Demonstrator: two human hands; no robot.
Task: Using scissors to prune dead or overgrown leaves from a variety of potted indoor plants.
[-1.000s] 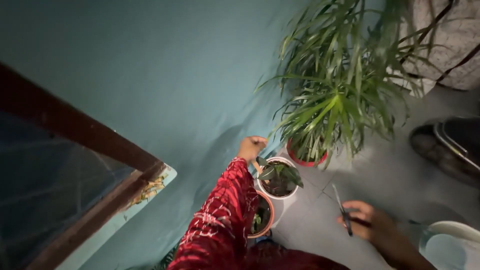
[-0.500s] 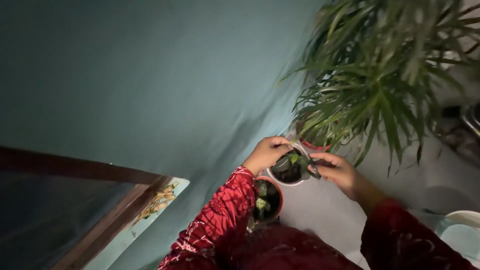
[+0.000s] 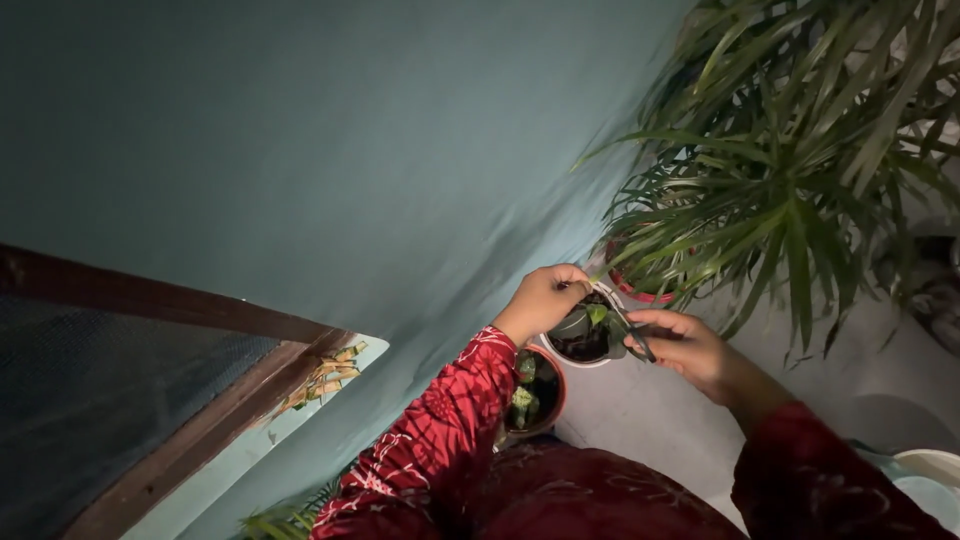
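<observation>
A teal painted wall (image 3: 330, 150) fills the left and far side of what I see, and a dark wooden window frame (image 3: 200, 400) with mesh runs across the lower left. The floor (image 3: 650, 420) to the right is pale grey and dim. On the far right a big plant with long, narrow green leaves (image 3: 800, 170) spreads out over a red-rimmed pot (image 3: 640, 292) that stands against the wall.

Just in front of it sits a small white pot (image 3: 590, 345) with dark soil and a few small green leaves (image 3: 597, 314). My left hand (image 3: 543, 300) is curled over its far-left rim, fingers closed on the edge. My right hand (image 3: 685, 350) is at the pot's right side, fingers narrowly pinched around a thin dark tool (image 3: 632, 340) whose tip reaches in over the soil beside the leaves; I cannot tell what kind of tool it is. Nearer to me, touching the white pot, is a reddish-brown pot (image 3: 548, 405) with a small green plant in it, partly hidden behind my left sleeve (image 3: 440, 430), which is red with a white pattern. A pale rounded rim (image 3: 930, 462) shows at the near right edge.
</observation>
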